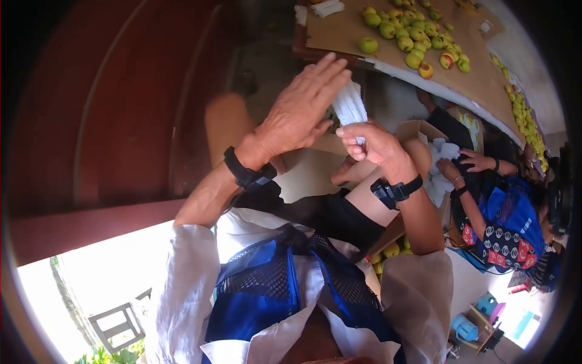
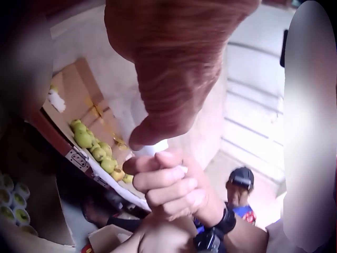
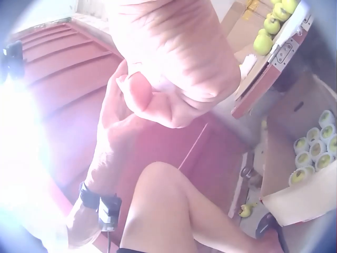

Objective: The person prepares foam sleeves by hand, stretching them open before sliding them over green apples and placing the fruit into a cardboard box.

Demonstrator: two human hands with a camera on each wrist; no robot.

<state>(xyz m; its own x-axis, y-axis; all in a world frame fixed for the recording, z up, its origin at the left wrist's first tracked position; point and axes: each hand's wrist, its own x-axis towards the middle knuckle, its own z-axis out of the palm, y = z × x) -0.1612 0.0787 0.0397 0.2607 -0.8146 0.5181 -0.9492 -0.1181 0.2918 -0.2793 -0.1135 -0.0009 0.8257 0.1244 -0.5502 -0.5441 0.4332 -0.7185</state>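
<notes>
We have the white foam net (image 1: 350, 103) in front of the torso, between the two hands. Long axis in head view: steep, upper left to lower right. Upper end points up and away from the wearer, right beside the left hand (image 1: 297, 109); lower end pokes out just below the right hand's grip. The net looks flattened.

Right hand (image 1: 379, 145): fingers curled, pinching the net near its lower end. Left hand: fingers straight and together, pointing up and right; we can't tell if it touches the net.

Beyond the hands, we see loose apples (image 1: 418, 35) on a cardboard-covered surface (image 1: 339, 30). In the right wrist view, a carton (image 3: 300, 201) holds netted apples (image 3: 317, 150) in rows. Dark red panel (image 1: 127, 109) on the left in head view. Right side: another person (image 1: 512, 224), hands at a pile of white nets (image 1: 441, 173).
</notes>
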